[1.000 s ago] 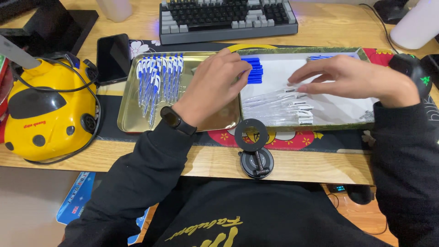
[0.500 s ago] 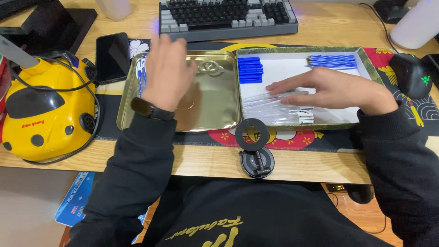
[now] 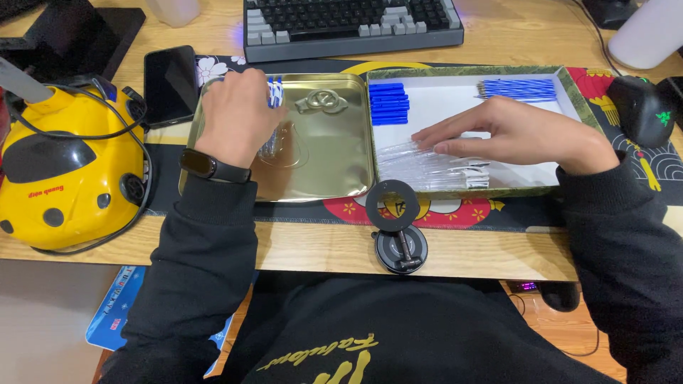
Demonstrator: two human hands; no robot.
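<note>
My left hand [image 3: 238, 114] lies curled over the left part of a gold metal tray [image 3: 334, 156], its fingers closed on a bunch of blue-and-white pens [image 3: 274, 94] that mostly hide under it. My right hand [image 3: 512, 134] rests flat, fingers spread, on a pile of clear pen tubes [image 3: 427, 171] in a shallow white box [image 3: 462, 107]. In the same box sit a stack of blue caps [image 3: 388, 104] at the back left and a row of blue refills [image 3: 518, 89] at the back right.
A yellow beetle-shaped device [image 3: 64, 171] with black cables stands at the left. A dark phone [image 3: 171, 84] lies behind the tray, a keyboard [image 3: 352, 25] at the back, a black mouse [image 3: 644, 107] at the right. A round black stand [image 3: 398, 227] sits at the desk's front edge.
My left hand has swung from the white box leftward onto the gold tray and closed over the pens. My right hand has drawn back slightly and flattened on the clear tubes.
</note>
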